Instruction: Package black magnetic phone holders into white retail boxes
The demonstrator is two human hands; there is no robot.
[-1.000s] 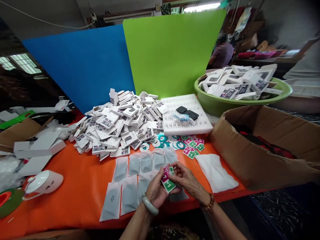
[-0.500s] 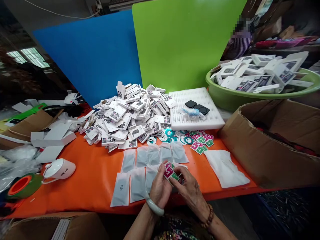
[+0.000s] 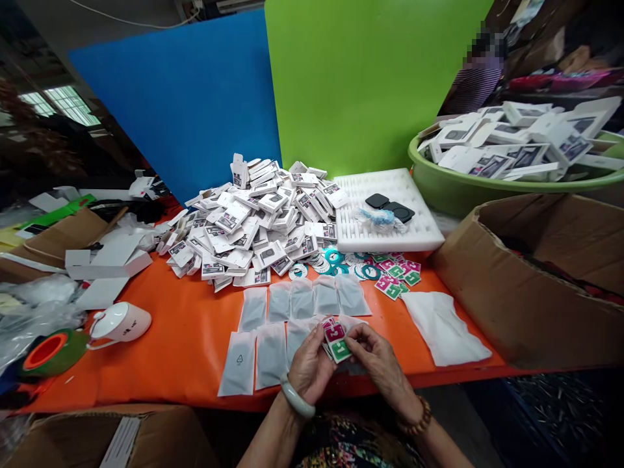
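My left hand (image 3: 312, 367), with a pale bangle at the wrist, is closed around a small stack of pink and green printed cards (image 3: 336, 339). The fingertips of my right hand (image 3: 377, 364) pinch the right edge of those cards. Just beyond my hands lie two rows of frosted pouches (image 3: 236, 364) with dark flat contents; my hands cover part of the front row. More pink and green cards (image 3: 390, 286) are scattered behind, next to teal and white ring-shaped pieces (image 3: 334, 257).
White boxes (image 3: 244, 227) are heaped at the back, beside a white foam tray (image 3: 390, 244) bearing black pads. A green basin (image 3: 453, 195) of boxes and a cardboard box (image 3: 487, 312) stand right, near a white sheet (image 3: 443, 328). Left are a mug (image 3: 124, 322) and tape roll (image 3: 53, 357).
The cards have tilted in my left hand, showing more of a green one in front. My right fingers have shifted to the cards' right edge. The whole view has moved slightly.
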